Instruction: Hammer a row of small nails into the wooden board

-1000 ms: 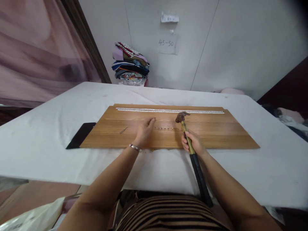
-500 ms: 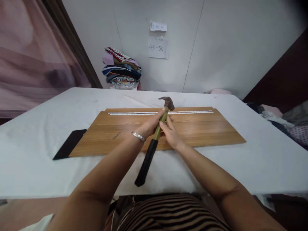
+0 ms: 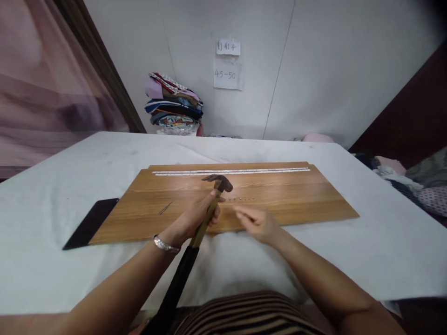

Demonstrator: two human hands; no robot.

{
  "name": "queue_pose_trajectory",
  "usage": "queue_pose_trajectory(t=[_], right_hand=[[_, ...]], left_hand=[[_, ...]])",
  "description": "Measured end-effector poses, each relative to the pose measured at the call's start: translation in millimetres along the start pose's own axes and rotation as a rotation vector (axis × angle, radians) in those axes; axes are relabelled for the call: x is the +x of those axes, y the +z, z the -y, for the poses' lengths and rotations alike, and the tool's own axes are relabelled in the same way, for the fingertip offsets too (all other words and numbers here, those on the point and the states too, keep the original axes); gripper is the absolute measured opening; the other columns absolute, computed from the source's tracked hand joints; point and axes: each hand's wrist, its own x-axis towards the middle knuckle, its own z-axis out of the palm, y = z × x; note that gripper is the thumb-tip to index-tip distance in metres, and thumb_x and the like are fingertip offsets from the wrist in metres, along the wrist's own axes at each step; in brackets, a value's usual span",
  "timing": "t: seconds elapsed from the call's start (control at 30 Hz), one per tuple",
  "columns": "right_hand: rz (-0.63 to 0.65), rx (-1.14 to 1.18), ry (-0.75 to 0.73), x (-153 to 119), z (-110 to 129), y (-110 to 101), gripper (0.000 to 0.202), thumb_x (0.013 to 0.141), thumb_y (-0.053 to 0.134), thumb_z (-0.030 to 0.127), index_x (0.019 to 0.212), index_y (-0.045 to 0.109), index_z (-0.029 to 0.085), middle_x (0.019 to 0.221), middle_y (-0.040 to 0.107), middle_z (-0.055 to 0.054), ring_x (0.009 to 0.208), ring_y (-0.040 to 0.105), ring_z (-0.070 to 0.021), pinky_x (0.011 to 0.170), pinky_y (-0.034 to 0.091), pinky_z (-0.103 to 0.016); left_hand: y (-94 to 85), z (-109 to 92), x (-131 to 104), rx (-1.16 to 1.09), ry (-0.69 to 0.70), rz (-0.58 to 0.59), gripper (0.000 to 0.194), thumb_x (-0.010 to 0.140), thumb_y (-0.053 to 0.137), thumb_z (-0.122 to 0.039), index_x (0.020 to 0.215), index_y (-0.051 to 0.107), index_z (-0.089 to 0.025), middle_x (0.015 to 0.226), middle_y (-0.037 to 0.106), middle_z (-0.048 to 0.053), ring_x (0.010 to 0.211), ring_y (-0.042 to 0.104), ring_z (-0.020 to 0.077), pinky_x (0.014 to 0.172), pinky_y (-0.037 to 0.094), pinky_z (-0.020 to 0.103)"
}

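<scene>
My left hand point(image 3: 199, 213) is wrapped round the upper handle of a claw hammer point(image 3: 206, 218), whose metal head points away from me above a wooden board point(image 3: 293, 197). The black grip slants down toward my body. To the right, my right hand point(image 3: 256, 223) is off the hammer, fingers curled together over the board's near part; whatever they may pinch is too small to make out. A short row of tiny nail heads point(image 3: 240, 198) shows on the board beyond it. Several thin nails point(image 3: 165, 208) lie at the board's left.
Two white measuring strips point(image 3: 230, 172) run along the board's far side. A black flat piece point(image 3: 91, 223) adjoins its left end. The board rests on a white-covered table point(image 3: 377, 251). Folded clothes point(image 3: 174, 104) are stacked beyond the far edge, near the wall.
My right hand has let go of the hammer and moved right and nearer. My left hand has brought the hammer left and closer to me. The row of nail heads has come into view.
</scene>
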Motion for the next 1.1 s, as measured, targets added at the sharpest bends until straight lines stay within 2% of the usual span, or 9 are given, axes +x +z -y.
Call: queue_pose_trajectory(t=[0.1, 0.17, 0.23, 0.33, 0.43, 0.63, 1.1], right_hand=[[-0.449, 0.049, 0.208, -1, -44, -33, 0.040, 0.090, 0.059, 0.045, 0.108, 0.078, 0.015, 0.050, 0.056, 0.004, 0.043, 0.052, -0.0147, 0.048, 0.044, -0.028], [-0.616, 0.053, 0.341, 1, -73, -47, 0.048, 0.083, 0.061, 0.053, 0.105, 0.077, 0.014, 0.048, 0.052, 0.005, 0.042, 0.050, -0.0150, 0.046, 0.042, -0.028], [-0.608, 0.093, 0.478, 1, -94, -54, 0.056, 0.078, 0.060, 0.061, 0.104, 0.076, 0.013, 0.044, 0.050, 0.006, 0.039, 0.047, -0.0156, 0.042, 0.039, -0.028], [-0.521, 0.123, 0.516, -1, -106, -53, 0.056, 0.076, 0.063, 0.060, 0.104, 0.075, 0.014, 0.045, 0.051, 0.005, 0.042, 0.049, -0.0161, 0.045, 0.040, -0.028], [-0.490, 0.121, 0.507, -2, -108, -50, 0.052, 0.075, 0.064, 0.058, 0.101, 0.075, 0.014, 0.045, 0.052, 0.005, 0.044, 0.050, -0.0164, 0.048, 0.039, -0.028], [-0.480, 0.135, 0.525, -3, -108, -51, 0.050, 0.078, 0.062, 0.056, 0.104, 0.074, 0.014, 0.047, 0.053, 0.004, 0.046, 0.050, -0.0171, 0.048, 0.039, -0.029], [-0.455, 0.090, 0.525, -2, -102, -52, 0.053, 0.078, 0.060, 0.056, 0.105, 0.074, 0.013, 0.047, 0.052, 0.004, 0.046, 0.048, -0.0171, 0.050, 0.039, -0.030]], left_hand=[[-6.1, -1, -5, 0.002, -0.072, -0.047, 0.050, 0.090, 0.056, -0.066, 0.099, 0.062, -0.017, 0.058, 0.051, -0.006, 0.043, 0.042, 0.0076, 0.041, 0.031, 0.020], [-6.7, -2, -5, 0.002, -0.098, -0.031, 0.047, 0.090, 0.056, -0.064, 0.096, 0.061, -0.017, 0.058, 0.050, -0.006, 0.043, 0.041, 0.0070, 0.041, 0.030, 0.020], [-4.0, -1, -2, -0.019, -0.129, 0.012, 0.047, 0.091, 0.055, -0.064, 0.092, 0.059, -0.018, 0.059, 0.052, -0.005, 0.043, 0.042, 0.0068, 0.041, 0.029, 0.020], [4.7, 1, 4, -0.068, -0.187, 0.101, 0.049, 0.092, 0.054, -0.066, 0.093, 0.057, -0.018, 0.060, 0.055, -0.004, 0.043, 0.046, 0.0074, 0.040, 0.028, 0.020], [15.6, 4, 10, -0.094, -0.221, 0.161, 0.050, 0.091, 0.055, -0.068, 0.095, 0.055, -0.018, 0.061, 0.058, -0.003, 0.044, 0.048, 0.0077, 0.040, 0.029, 0.020], [30.0, 3, 16, -0.063, -0.226, 0.197, 0.047, 0.093, 0.056, -0.065, 0.095, 0.056, -0.018, 0.064, 0.064, -0.001, 0.044, 0.049, 0.0068, 0.041, 0.033, 0.019], [34.6, 4, 20, -0.045, -0.214, 0.172, 0.044, 0.096, 0.054, -0.062, 0.095, 0.056, -0.018, 0.066, 0.067, 0.001, 0.043, 0.047, 0.0068, 0.042, 0.032, 0.020]])
